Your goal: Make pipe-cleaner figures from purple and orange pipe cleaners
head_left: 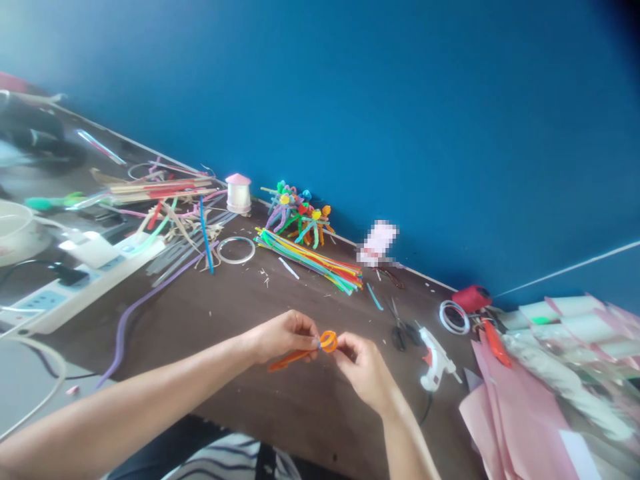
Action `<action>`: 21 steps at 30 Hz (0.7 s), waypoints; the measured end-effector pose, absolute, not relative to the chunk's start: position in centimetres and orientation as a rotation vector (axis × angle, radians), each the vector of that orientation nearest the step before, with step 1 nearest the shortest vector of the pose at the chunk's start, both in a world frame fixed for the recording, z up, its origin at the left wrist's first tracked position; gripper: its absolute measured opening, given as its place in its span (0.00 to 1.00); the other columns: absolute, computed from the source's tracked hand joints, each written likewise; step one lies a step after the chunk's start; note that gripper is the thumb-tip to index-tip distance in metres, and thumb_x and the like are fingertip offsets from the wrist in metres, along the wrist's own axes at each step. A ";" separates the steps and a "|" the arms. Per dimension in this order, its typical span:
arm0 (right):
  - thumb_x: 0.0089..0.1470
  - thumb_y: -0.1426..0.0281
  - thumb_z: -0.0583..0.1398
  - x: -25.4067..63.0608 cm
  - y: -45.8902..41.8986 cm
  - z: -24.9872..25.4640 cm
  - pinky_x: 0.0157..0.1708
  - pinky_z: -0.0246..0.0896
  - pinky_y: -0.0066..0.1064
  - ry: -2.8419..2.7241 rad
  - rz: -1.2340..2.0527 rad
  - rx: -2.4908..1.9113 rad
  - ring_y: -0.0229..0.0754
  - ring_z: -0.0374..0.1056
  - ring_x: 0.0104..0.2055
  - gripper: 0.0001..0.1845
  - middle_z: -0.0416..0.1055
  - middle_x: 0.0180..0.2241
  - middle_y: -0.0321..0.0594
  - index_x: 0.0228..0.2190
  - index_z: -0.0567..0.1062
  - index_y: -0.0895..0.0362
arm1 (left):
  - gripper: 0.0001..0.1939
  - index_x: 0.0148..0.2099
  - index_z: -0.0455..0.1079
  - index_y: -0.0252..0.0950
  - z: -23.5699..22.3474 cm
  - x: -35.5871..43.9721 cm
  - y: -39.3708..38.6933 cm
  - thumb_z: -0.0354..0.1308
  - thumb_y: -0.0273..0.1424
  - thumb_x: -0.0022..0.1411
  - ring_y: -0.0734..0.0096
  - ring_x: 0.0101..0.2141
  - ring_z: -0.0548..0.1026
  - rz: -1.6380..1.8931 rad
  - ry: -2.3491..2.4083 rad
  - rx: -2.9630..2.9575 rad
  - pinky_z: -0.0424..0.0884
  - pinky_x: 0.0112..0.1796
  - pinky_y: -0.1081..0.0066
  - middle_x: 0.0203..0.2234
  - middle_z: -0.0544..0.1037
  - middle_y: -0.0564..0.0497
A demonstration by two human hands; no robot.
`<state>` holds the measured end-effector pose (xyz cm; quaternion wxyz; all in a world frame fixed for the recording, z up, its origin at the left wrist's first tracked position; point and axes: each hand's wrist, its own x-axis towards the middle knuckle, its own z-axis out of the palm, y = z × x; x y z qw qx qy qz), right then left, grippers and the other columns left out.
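Between my hands is an orange pipe cleaner [329,341], its upper part bent into a rounded loop shape and its straight tail angling down to the left. My left hand [295,337] pinches it just below the loops, where a small bluish bit shows at the fingertips. At the loops' right side, the thumb and fingers of my right hand [357,360] are closed on the orange edge. Beyond them lies a bundle of coloured pipe cleaners [310,260]. Several finished pipe cleaner figures [303,213] stand behind that bundle.
Right of my hands are black scissors [399,330], a white glue gun [436,360], a roll of tape [454,317] and pink paper sheets [520,400]. A white power strip [75,287], a purple strip [125,327] and a pink-topped container [239,195] are at left. A blue wall [375,120] rises behind.
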<state>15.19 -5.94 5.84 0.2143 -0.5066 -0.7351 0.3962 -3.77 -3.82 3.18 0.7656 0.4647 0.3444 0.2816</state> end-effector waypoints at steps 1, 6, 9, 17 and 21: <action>0.50 0.71 0.54 15.2 -6.0 6.0 0.26 0.55 0.22 -2.046 1.105 -1.399 0.34 0.62 0.25 0.07 0.69 0.23 0.32 0.27 0.72 0.56 | 0.14 0.28 0.69 0.30 3.3 -3.8 -3.8 0.61 0.37 0.45 0.77 0.21 0.70 0.595 0.736 1.000 0.65 0.26 0.76 0.19 0.74 0.51; 0.49 0.70 0.55 15.0 -6.2 6.4 0.25 0.55 0.22 -2.038 1.055 -1.434 0.33 0.61 0.23 0.06 0.67 0.20 0.32 0.25 0.71 0.57 | 0.14 0.28 0.68 0.30 3.6 -4.0 -3.8 0.59 0.38 0.47 0.78 0.20 0.69 0.607 0.802 1.060 0.64 0.22 0.78 0.18 0.73 0.52; 0.50 0.66 0.55 14.8 -6.4 6.3 0.24 0.55 0.23 -2.018 1.045 -1.441 0.34 0.61 0.21 0.08 0.67 0.20 0.33 0.25 0.70 0.57 | 0.16 0.29 0.68 0.30 3.3 -3.9 -3.8 0.57 0.40 0.48 0.80 0.15 0.65 0.615 0.861 1.136 0.59 0.16 0.79 0.18 0.72 0.53; 0.52 0.67 0.54 14.5 -6.7 6.2 0.30 0.59 0.25 -1.945 1.033 -1.363 0.38 0.67 0.29 0.10 0.73 0.27 0.37 0.28 0.74 0.58 | 0.14 0.31 0.70 0.31 3.5 -3.4 -3.8 0.57 0.39 0.49 0.75 0.22 0.71 0.614 0.843 1.192 0.67 0.26 0.75 0.20 0.73 0.51; 0.52 0.67 0.54 14.6 -6.7 6.4 0.32 0.60 0.25 -1.951 1.051 -1.334 0.39 0.68 0.31 0.11 0.73 0.27 0.37 0.29 0.74 0.58 | 0.13 0.31 0.70 0.31 3.7 -3.5 -3.9 0.58 0.37 0.49 0.75 0.23 0.70 0.615 0.829 1.184 0.67 0.28 0.74 0.21 0.73 0.52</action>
